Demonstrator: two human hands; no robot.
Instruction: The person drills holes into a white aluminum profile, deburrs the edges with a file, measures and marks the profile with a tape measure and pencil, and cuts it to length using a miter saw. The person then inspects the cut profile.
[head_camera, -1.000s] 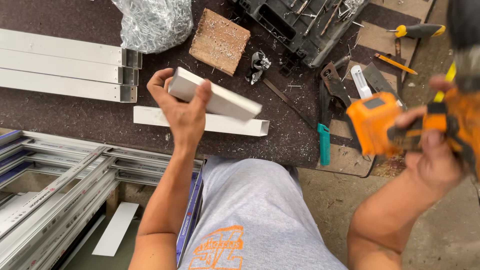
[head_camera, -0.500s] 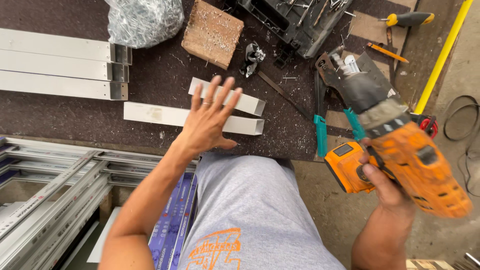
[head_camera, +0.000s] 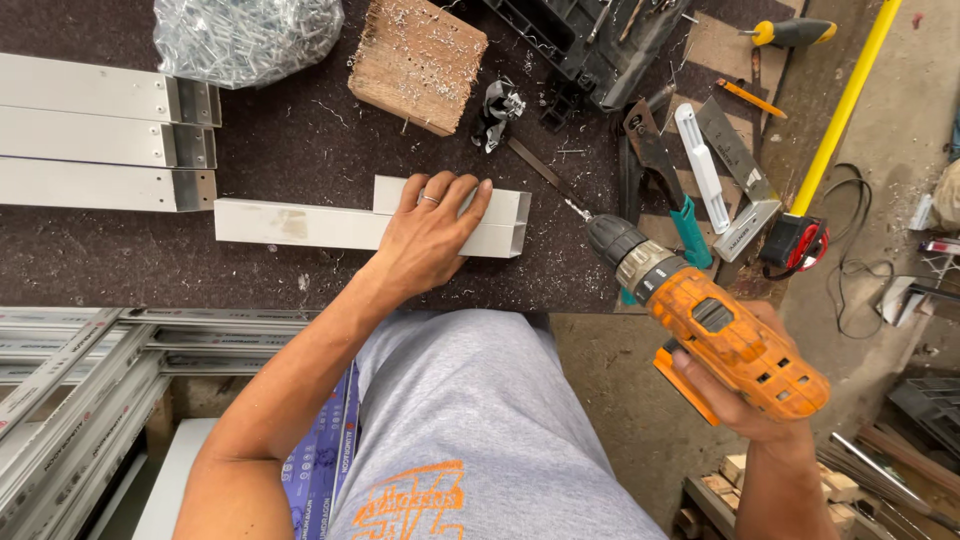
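Two white rectangular aluminium tube pieces lie side by side on the dark workbench (head_camera: 300, 130): a long one (head_camera: 300, 227) in front and a short one (head_camera: 505, 205) behind it. My left hand (head_camera: 430, 235) rests flat on both, fingers spread, pressing them down. My right hand (head_camera: 755, 395) grips an orange cordless drill (head_camera: 720, 335). Its bit points left toward the open right ends of the tubes and stops a little short of them.
Three more white tubes (head_camera: 90, 145) lie at the left, with a bag of screws (head_camera: 245, 35) and a wood block (head_camera: 418, 62) behind. A black toolbox (head_camera: 590, 40), hand tools (head_camera: 700, 170) and a tape measure (head_camera: 795, 242) sit at the right. Aluminium frames (head_camera: 90, 400) stand below left.
My left hand set the short tube down behind the long one and now presses both. My right hand swung the drill round and brought its bit toward the tube ends.
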